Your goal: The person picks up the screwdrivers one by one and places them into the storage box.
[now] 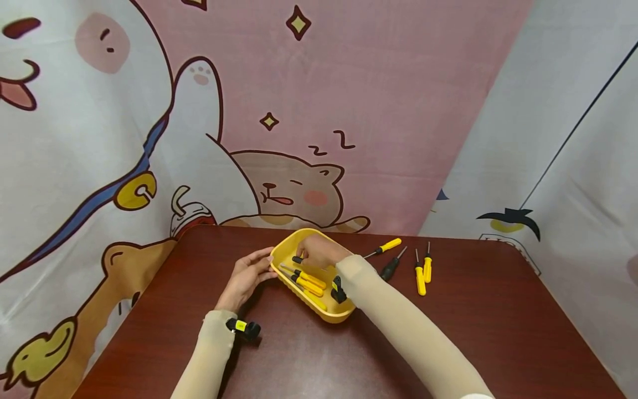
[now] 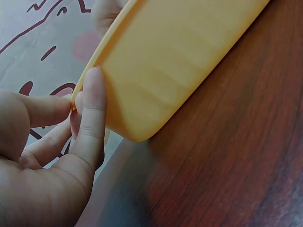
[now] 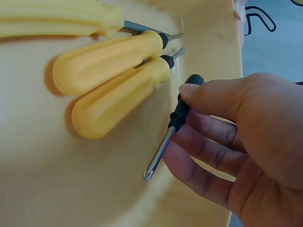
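Observation:
My left hand pinches the left rim of a yellow plastic basket, with thumb and fingers on either side of the edge in the left wrist view. Inside the basket, my right hand holds a small black-handled screwdriver between thumb and fingers. Its cross-shaped metal tip points away from the palm, over the basket floor. Beside it lie several yellow-handled screwdrivers, among them one nearer and one behind it. In the head view my right hand and forearm hide part of the basket's far side.
On the brown table, right of the basket, lie a yellow screwdriver, a black screwdriver partly behind the right sleeve, and two more yellow ones side by side. A printed cartoon cloth hangs behind the table.

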`<state>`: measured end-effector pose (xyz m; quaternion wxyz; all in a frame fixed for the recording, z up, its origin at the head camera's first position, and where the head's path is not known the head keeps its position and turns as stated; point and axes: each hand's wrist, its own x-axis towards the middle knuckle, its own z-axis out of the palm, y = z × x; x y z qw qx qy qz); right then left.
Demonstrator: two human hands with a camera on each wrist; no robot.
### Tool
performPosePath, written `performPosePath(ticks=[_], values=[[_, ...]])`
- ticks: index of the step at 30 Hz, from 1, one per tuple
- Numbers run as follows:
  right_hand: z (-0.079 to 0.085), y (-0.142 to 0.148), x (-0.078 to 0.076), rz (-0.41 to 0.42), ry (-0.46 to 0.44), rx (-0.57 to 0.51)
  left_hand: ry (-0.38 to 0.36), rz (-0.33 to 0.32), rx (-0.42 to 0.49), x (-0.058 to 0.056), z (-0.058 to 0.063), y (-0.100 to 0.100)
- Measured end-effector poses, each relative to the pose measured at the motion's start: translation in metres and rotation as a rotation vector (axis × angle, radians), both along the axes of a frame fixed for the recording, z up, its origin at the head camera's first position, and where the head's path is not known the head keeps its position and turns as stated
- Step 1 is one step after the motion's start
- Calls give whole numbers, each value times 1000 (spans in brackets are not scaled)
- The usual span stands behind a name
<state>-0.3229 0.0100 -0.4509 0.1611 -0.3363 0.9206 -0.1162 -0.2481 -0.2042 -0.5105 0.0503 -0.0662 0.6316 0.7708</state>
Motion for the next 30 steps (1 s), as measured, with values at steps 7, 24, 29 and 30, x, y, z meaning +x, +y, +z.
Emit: performPosePath(ticks=[7, 24, 29, 30], values=[[-4, -6, -4, 3, -13, 13, -3, -4, 2, 0, 0, -1], [-14, -16, -6, -16, 11, 17, 8, -9, -12, 0, -1, 0], [-15, -18, -6, -16, 5, 22, 11, -10, -8, 0, -1, -1], [-15, -18, -6, -13, 6, 22, 11, -10, -7, 0, 0, -1]])
